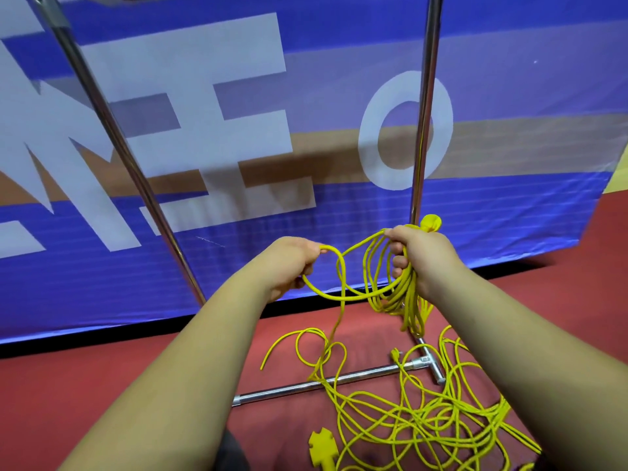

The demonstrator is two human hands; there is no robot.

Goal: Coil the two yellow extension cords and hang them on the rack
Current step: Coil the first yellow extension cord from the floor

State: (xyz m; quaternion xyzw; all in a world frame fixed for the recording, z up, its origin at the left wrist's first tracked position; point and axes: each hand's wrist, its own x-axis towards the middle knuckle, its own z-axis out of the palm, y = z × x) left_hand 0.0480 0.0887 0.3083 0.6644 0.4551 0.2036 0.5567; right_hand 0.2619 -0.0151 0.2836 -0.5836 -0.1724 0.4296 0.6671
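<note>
- Behind your work stands a blue banner [509, 215] with large white letters, and under it a red floor [102, 385].
- You have one rack [424, 113] in front of you: two chrome uprights and a floor bar, with the right upright just beyond your right fist.
- Most of the yellow cord [424, 419] lies in a loose heap on the floor, below your hands and a little to the right, draped over the rack's floor bar. The task says two cords, but I cannot separate them in that tangle.
- Your right hand [421, 256] is closed around one coil [387, 294] of several loops, which hangs straight down from the fist.
- Your left hand [292, 263] is curled round the free strand [339, 266], holding a fresh loop beside the coil.
- That strand drops from your left hand to the heap, so I judge the next loop crosses rightward into your right hand.
- One yellow socket block [321, 447] lies at the bottom edge and one plug [396, 354] near the bar joint.
</note>
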